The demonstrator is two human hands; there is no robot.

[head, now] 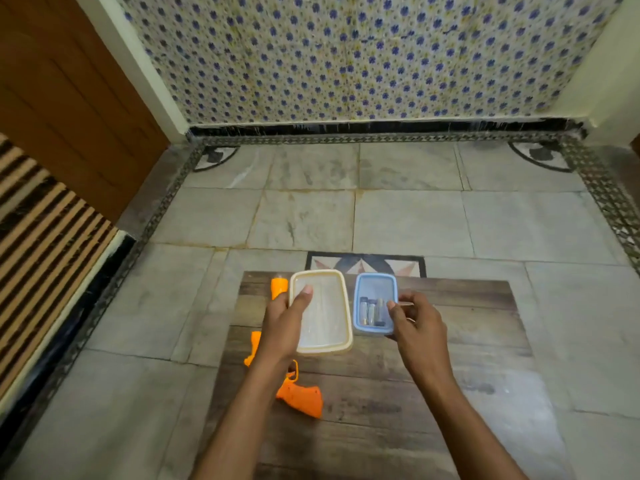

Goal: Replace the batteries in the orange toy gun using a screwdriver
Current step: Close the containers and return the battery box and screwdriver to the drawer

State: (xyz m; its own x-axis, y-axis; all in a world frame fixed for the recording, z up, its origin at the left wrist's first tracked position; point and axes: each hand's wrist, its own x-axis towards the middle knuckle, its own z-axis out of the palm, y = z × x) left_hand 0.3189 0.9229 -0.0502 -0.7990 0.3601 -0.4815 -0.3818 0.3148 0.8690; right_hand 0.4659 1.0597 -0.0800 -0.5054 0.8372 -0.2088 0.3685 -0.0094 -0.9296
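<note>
On the wooden board [450, 341], the left hand [282, 327] grips a cream-rimmed clear lid [322, 311] by its left edge. Beside it, a blue box [375, 282] holds several batteries [370, 311]; the right hand [419, 323] pinches a thin, blurred object over it. The orange toy gun [301, 398] lies along the board's left edge.

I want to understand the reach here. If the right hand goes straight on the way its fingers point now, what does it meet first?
Most likely the blue box: the right hand points left toward its near-right rim, with the batteries just beyond. Depth is unclear; the fingers may already touch the rim.
</note>
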